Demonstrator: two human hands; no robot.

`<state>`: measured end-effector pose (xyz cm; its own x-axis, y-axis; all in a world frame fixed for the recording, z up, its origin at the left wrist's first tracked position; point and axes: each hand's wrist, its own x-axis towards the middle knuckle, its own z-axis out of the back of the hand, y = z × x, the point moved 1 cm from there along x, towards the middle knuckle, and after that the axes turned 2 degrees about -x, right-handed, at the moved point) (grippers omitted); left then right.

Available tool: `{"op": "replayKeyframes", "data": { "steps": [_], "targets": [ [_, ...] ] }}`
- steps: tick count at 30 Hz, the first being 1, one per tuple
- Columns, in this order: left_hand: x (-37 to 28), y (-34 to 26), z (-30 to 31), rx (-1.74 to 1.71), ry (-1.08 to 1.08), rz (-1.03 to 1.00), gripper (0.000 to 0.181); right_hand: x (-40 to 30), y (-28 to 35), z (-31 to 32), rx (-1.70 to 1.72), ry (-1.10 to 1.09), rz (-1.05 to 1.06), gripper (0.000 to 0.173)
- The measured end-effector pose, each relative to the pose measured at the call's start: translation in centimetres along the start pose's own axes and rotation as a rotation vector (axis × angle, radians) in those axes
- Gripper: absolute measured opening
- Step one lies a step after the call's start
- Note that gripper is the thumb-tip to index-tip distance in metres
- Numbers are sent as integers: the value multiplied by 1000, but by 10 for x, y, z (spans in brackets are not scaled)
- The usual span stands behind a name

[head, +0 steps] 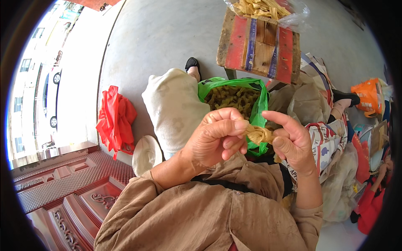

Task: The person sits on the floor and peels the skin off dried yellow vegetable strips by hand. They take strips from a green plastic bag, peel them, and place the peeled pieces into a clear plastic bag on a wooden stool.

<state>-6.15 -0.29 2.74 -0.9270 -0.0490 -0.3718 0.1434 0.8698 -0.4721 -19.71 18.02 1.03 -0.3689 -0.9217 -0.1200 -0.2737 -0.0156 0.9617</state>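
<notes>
A knotted strip of yellowish, pliable food, perhaps tofu skin (260, 135), is stretched between both hands above my lap. My left hand (220, 135) pinches one end between thumb and fingers. At the other end, my right hand (292, 141) grips it with the thumb against curled fingers, its index finger raised. Just beyond the hands, a green plastic bag (263, 103) stands with its mouth spread, holding many small knotted pieces (232, 98) of similar colour. Part of the bag is hidden behind my hands.
A wooden stool (230, 47) carries a clear plastic bag of yellowish strips (260, 8). A red bag (114, 119) and a pale hat-like item (146, 153) lie at left. Cloth and plastic sacks (323, 147) crowd the right, near an orange bag (367, 97) and another person's arm (380, 175).
</notes>
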Motion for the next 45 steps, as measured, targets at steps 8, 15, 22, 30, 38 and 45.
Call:
{"op": "replayKeyframes", "data": {
  "steps": [8,15,22,30,38,45],
  "targets": [
    [-42,-101,32,-270,172,-453,19,-55,-29,33,-413,-301,-33,22],
    [4,-23,22,609,-66,-152,32,-21,-14,-18,-1007,-226,520,25],
    [5,5,47,1036,-29,-45,51,-33,-11,-21,-1384,-157,720,30],
    [1,20,53,303,150,465,41,-31,-13,-28,-1439,-204,829,28],
    [-50,23,-1,-33,31,380,41,-46,8,-34,-1233,-57,535,26],
    [-71,21,2,-72,26,445,40,-59,8,-33,-1057,63,435,24]
  ]
}}
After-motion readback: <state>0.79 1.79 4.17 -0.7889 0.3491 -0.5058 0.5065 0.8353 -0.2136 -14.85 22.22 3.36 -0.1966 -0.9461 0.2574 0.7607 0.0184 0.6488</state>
